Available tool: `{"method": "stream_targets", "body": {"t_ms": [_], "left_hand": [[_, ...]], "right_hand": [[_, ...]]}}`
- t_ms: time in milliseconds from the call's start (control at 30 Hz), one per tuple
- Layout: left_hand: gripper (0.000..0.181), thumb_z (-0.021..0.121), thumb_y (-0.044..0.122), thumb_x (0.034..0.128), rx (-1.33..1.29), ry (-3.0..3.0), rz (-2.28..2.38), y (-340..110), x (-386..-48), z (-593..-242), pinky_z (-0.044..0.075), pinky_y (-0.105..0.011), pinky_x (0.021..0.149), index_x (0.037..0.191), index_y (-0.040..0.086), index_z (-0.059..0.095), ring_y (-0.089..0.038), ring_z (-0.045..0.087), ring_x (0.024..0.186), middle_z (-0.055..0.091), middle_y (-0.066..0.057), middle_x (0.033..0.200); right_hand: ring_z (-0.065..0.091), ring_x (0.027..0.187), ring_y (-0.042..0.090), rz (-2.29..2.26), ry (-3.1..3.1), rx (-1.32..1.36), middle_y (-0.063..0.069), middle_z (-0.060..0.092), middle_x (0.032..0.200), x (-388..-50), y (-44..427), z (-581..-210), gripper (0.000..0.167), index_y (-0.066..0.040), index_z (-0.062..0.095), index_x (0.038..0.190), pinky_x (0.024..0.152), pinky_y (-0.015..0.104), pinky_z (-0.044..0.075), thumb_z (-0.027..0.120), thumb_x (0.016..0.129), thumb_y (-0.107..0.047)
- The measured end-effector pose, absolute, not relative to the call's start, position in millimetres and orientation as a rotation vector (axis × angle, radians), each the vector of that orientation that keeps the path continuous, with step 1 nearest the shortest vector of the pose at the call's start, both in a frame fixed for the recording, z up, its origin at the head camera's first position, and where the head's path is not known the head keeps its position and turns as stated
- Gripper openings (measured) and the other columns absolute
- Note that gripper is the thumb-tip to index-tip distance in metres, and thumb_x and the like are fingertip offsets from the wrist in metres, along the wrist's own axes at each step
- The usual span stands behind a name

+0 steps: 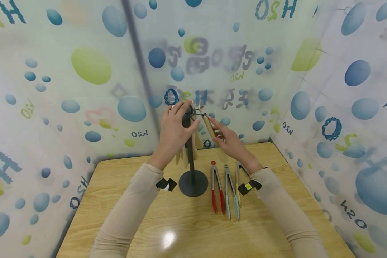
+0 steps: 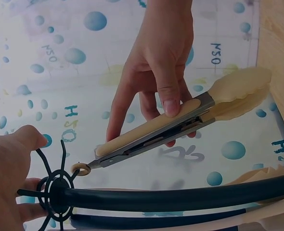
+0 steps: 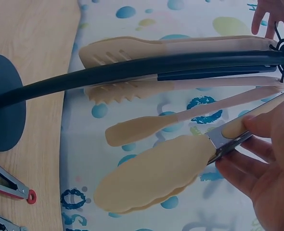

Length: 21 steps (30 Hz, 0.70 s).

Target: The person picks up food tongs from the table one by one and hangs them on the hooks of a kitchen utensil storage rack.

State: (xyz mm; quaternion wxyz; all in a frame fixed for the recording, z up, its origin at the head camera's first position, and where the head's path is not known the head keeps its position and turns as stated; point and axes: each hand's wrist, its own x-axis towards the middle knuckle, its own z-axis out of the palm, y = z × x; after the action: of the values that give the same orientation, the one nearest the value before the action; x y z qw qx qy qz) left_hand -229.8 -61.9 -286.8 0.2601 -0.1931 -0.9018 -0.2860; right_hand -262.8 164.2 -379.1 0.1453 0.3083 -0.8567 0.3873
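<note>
A dark utensil stand (image 1: 193,183) rises from its round base on the table. My left hand (image 1: 175,125) grips its hook ring (image 2: 60,197) at the top, thumb on one side and fingers on the other. Beige-tipped tongs (image 2: 151,127) are held by my right hand (image 1: 229,139), thumb on the handle and fingers beneath. Their small end loop (image 2: 81,168) is at one of the hooks; whether it is fully over cannot be told. Beside the pole hang a slotted turner (image 3: 106,50), a toothed pasta server (image 3: 132,90) and a beige spatula (image 3: 139,129).
On the wooden table (image 1: 132,215), right of the stand's base, lie red-tipped tongs (image 1: 222,205), pale-blue-tipped tongs (image 1: 236,209) and a third pair of tongs (image 1: 237,182), partly hidden by my right wrist. Patterned curtain walls (image 1: 93,66) enclose the table's back and sides.
</note>
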Motion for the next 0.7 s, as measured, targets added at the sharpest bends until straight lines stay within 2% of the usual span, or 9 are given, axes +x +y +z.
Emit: {"method": "stream_targets", "body": {"t_ms": [167, 400, 533, 700], "left_hand": [[0.064, 0.063, 0.043, 0.0947, -0.517, -2.444, -0.785, -61, -229, -287, 0.025, -0.062, 0.118, 0.152, 0.023, 0.042, -0.045, 0.029, 0.146, 0.042, -0.011, 0.156], [0.066, 0.063, 0.044, 0.0947, -0.514, -2.450, -0.783, -62, -228, -286, 0.024, -0.062, 0.119, 0.152, 0.022, 0.041, -0.046, 0.028, 0.146, 0.041, -0.011, 0.157], [0.065, 0.064, 0.043, 0.0947, -0.523, -2.443, -0.790, -62, -228, -286, 0.024, -0.061, 0.119, 0.152, 0.021, 0.041, -0.046, 0.028, 0.146, 0.042, -0.012, 0.156], [0.065, 0.064, 0.043, 0.0946, -0.518, -2.443, -0.801, -62, -228, -286, 0.024, -0.061, 0.119, 0.152, 0.021, 0.042, -0.046, 0.027, 0.147, 0.041, -0.012, 0.156]], "right_hand": [[0.063, 0.120, 0.035, 1.176, -2.470, 0.891, 0.018, 0.051, 0.145, -261, 161, -382, 0.077, -0.038, 0.015, 0.159, 0.097, 0.049, 0.053, 0.057, 0.100, -0.012], [0.064, 0.120, 0.035, 1.330, -2.441, 0.889, 0.019, 0.052, 0.141, -263, 151, -390, 0.076, -0.033, 0.015, 0.160, 0.097, 0.047, 0.054, 0.056, 0.100, -0.014], [0.063, 0.120, 0.037, 1.396, -2.422, 0.864, 0.021, 0.053, 0.139, -262, 145, -395, 0.074, -0.026, 0.014, 0.161, 0.097, 0.049, 0.053, 0.055, 0.100, -0.012], [0.062, 0.119, 0.044, 1.440, -2.363, 0.877, 0.029, 0.051, 0.139, -262, 137, -401, 0.072, -0.010, 0.013, 0.160, 0.092, 0.053, 0.055, 0.052, 0.100, -0.002]]}}
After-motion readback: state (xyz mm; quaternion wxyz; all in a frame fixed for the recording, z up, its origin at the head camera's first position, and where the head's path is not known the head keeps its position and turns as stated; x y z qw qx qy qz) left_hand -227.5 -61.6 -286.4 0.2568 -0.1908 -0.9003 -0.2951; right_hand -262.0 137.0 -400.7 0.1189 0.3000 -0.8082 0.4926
